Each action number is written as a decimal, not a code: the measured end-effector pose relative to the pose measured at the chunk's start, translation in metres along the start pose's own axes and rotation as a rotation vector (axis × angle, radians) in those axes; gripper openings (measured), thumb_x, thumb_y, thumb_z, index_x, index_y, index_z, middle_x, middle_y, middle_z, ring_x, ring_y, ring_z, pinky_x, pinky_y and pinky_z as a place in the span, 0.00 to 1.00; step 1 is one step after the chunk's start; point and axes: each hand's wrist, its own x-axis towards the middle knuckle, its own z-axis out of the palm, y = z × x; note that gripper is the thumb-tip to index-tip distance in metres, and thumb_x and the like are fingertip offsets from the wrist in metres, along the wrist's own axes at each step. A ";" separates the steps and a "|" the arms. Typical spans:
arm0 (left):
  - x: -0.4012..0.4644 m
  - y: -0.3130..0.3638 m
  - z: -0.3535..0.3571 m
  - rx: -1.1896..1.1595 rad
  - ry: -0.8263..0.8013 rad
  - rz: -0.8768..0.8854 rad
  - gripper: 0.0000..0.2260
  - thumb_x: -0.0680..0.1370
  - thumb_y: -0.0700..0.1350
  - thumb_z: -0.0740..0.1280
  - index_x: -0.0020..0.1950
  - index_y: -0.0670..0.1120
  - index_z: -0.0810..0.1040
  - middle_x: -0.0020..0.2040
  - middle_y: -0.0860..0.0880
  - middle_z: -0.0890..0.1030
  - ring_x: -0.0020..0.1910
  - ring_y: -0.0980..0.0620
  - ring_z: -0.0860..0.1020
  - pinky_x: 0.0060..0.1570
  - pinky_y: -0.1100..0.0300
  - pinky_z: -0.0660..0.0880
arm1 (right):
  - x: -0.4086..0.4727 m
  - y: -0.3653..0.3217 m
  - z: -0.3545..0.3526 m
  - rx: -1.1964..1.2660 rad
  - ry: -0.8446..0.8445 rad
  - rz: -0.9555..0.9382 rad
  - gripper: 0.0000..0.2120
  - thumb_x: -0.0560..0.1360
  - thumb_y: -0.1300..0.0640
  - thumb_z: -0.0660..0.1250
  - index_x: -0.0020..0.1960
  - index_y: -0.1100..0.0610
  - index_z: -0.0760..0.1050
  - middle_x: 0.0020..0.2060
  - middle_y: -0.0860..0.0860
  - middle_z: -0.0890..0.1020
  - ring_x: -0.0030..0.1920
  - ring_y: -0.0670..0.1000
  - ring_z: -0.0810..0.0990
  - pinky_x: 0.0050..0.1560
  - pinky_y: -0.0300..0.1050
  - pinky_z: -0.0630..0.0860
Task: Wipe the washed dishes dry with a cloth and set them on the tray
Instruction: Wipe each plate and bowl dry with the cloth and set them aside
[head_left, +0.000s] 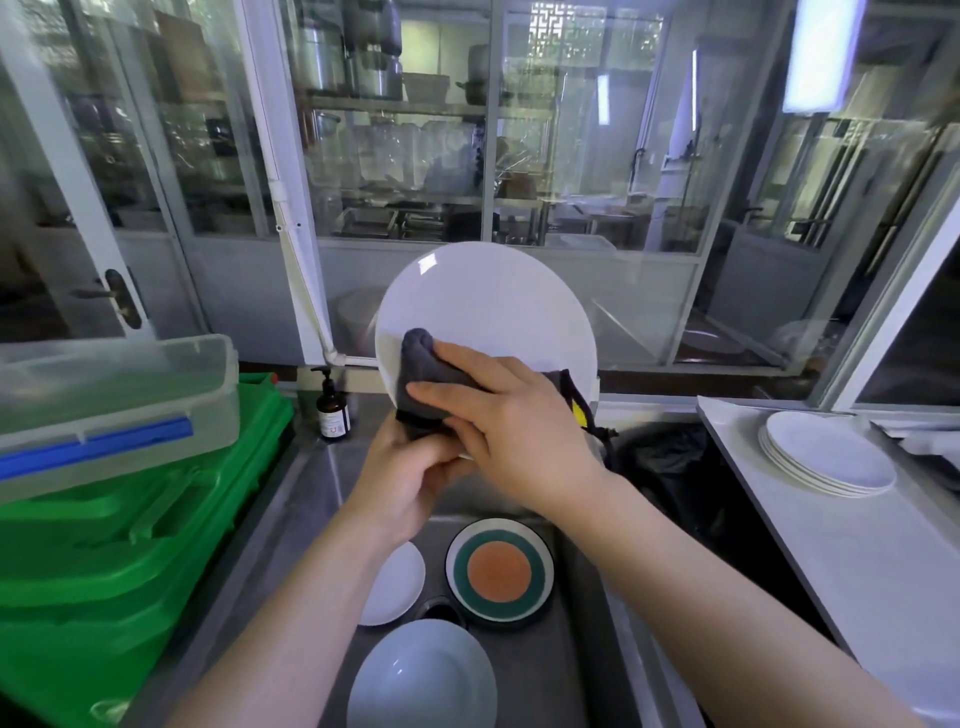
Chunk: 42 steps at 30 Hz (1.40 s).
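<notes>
A: Where's the plate you're working on?

B: You've got the big white plate (488, 312) raised nearly upright over the sink (582, 613), dead centre. Your left hand (410, 467) curls round its bottom edge, at the plate's 6 o'clock, and grips it there.

A: And the cloth?

B: The dark grey cloth (423, 374) lies against the plate's face at about 7 o'clock. Your right hand (509, 421) presses it flat to the plate, fingers fairly straight and spread over the fabric (a yellow patch of the cloth shows just past the knuckles, toward 4 o'clock).

A: What's still down in the sink?

B: Three dishes. A plate with an orange centre and green ring (500, 571) sits below your hands at 6 o'clock. A small white plate (395, 584) lies just beside it at its 9 o'clock, partly under your left forearm. A pale blue bowl (423, 675) sits nearest you.

A: Anything on the sides?

B: At 3 o'clock a stack of white plates (826, 457) rests on the white counter (857, 571). At 9 o'clock green crates (130, 545) carry a clear plastic box (114, 395), and a brown pump bottle (332, 408) stands at the sink's far left corner.
</notes>
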 end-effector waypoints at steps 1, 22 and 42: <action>-0.001 0.001 -0.002 -0.021 -0.031 0.006 0.21 0.67 0.32 0.64 0.59 0.42 0.74 0.41 0.46 0.83 0.40 0.51 0.82 0.40 0.56 0.81 | -0.003 0.001 0.000 0.000 -0.001 0.001 0.16 0.76 0.57 0.65 0.62 0.48 0.79 0.69 0.51 0.73 0.57 0.62 0.76 0.54 0.59 0.73; -0.028 -0.061 -0.012 -0.057 0.285 -0.154 0.10 0.82 0.55 0.56 0.60 0.57 0.73 0.53 0.56 0.84 0.51 0.53 0.83 0.39 0.52 0.81 | -0.164 0.105 0.013 -0.178 0.094 0.420 0.20 0.70 0.67 0.73 0.58 0.52 0.82 0.62 0.57 0.78 0.51 0.63 0.77 0.51 0.53 0.77; -0.099 -0.152 -0.017 -0.003 0.434 -0.410 0.14 0.74 0.58 0.64 0.59 0.58 0.75 0.54 0.55 0.84 0.51 0.52 0.83 0.38 0.52 0.81 | -0.368 0.101 0.101 0.006 -0.702 0.818 0.23 0.73 0.49 0.64 0.68 0.38 0.69 0.72 0.42 0.66 0.70 0.49 0.66 0.68 0.51 0.60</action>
